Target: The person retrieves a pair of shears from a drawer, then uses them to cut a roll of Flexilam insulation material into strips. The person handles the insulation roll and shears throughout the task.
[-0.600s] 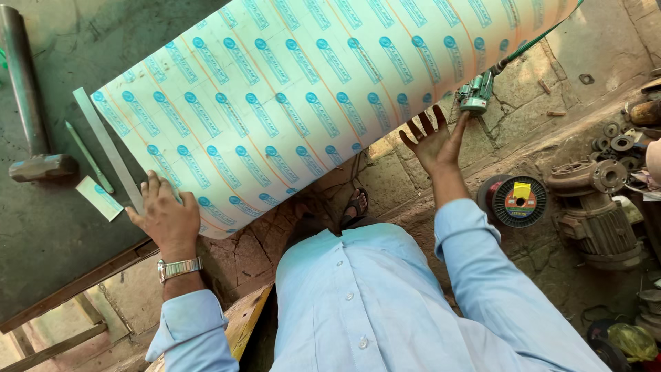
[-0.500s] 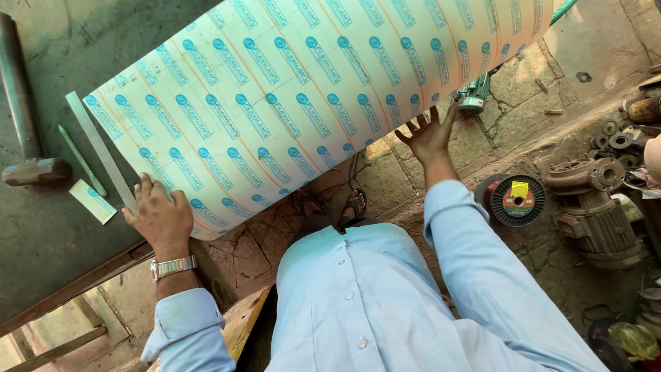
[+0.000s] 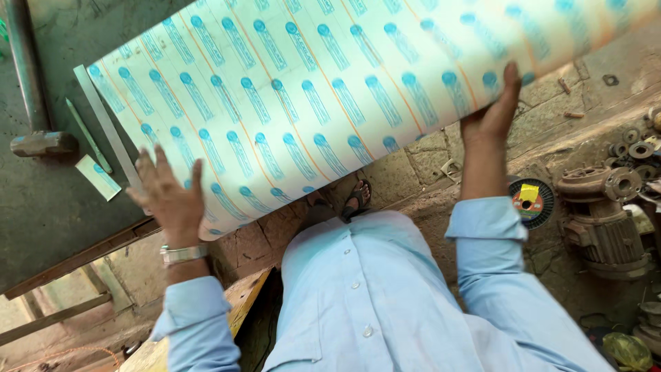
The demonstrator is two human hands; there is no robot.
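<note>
Head view looks straight down at two bare hands on a large printed sheet (image 3: 323, 103), white with rows of blue marks and thin orange lines. Left hand (image 3: 169, 196) lies flat with its fingers spread wide on the sheet's lower left corner; it closes on nothing, only pressing or resting there. Right hand (image 3: 492, 110) reaches up to the sheet's lower right edge, its fingers over the top face; the thumb is hidden, so I cannot tell whether it pinches the edge or only props it.

This sheet slants across the frame. Its left part lies on a dark green table (image 3: 41, 207), while the right part hangs past the table over the brick floor (image 3: 551, 131).

Just beside the left hand, along the sheet's left edge, a steel ruler (image 3: 107, 127) lies on the table. A pencil (image 3: 88, 134) lies next to it, and a small offcut (image 3: 98, 177) of the same printed stuff sits near the pencil. Further left a hammer (image 3: 34, 96) lies with its head toward the table's near edge.

A wristwatch (image 3: 182, 255) is on the left wrist, and both arms wear light blue sleeves. Below the sheet a sandalled foot (image 3: 357, 198) shows. To the right, on the floor, lie a cutting disc (image 3: 531, 202) and an old motor (image 3: 606, 220).
</note>
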